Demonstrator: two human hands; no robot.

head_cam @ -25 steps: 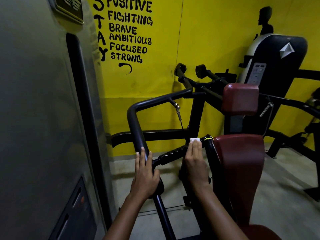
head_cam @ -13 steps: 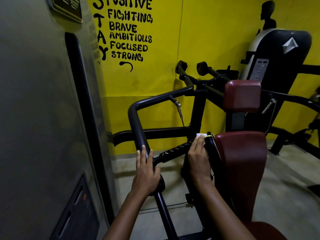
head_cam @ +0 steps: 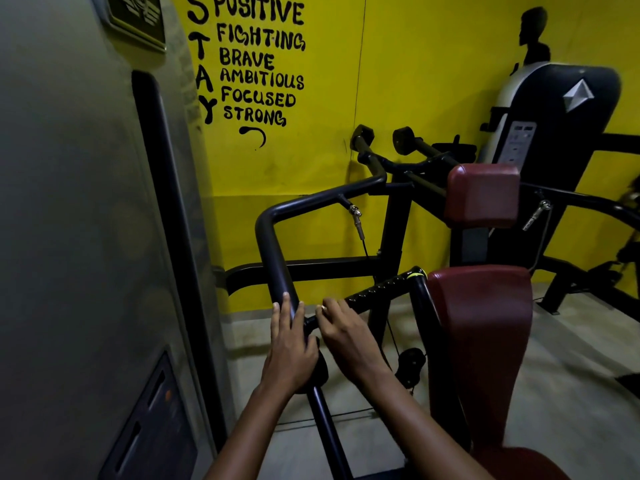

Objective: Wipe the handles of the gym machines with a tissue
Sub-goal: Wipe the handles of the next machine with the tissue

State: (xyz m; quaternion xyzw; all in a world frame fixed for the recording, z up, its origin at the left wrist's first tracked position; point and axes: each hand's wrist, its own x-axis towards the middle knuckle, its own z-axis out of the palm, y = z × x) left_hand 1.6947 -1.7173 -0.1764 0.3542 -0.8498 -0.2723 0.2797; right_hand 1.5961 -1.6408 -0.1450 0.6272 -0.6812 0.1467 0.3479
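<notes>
- Hands meet low in the middle of the view, at the near end of a black ribbed handle (head_cam: 379, 289) on a gym machine.
- Left hand (head_cam: 291, 344) lies on the thick black bar (head_cam: 277, 258) that rises toward 12 o'clock and bends right; its fingers are straight along the tube, spread a little, resting rather than clasping.
- Right hand (head_cam: 346, 336) sits just beside the left, at its 3 o'clock, with fingers curled over the lower end of the handle.
- Tissue (head_cam: 323, 308) shows only as a small pale scrap at the right fingertips, pinched against the handle; the rest is hidden under the fingers.
- From the right hand the handle runs toward 2 o'clock, ending at a yellow band (head_cam: 417, 273) where it joins the frame.
- Seat back (head_cam: 481, 323), dark red, stands at 3 o'clock of the handle, touching the frame there.
- Second red pad (head_cam: 483, 195) sits above the seat back, toward 1 o'clock.
- Grey panel (head_cam: 69, 237) fills the left side, with a black vertical strip along it.
- Yellow wall (head_cam: 433, 81) behind carries black painted words at 12 o'clock: STAY, positive, fighting, brave, ambitious, focused, strong.
- Another machine (head_cam: 561, 126), black and white, stands at far 2 o'clock against the wall.
</notes>
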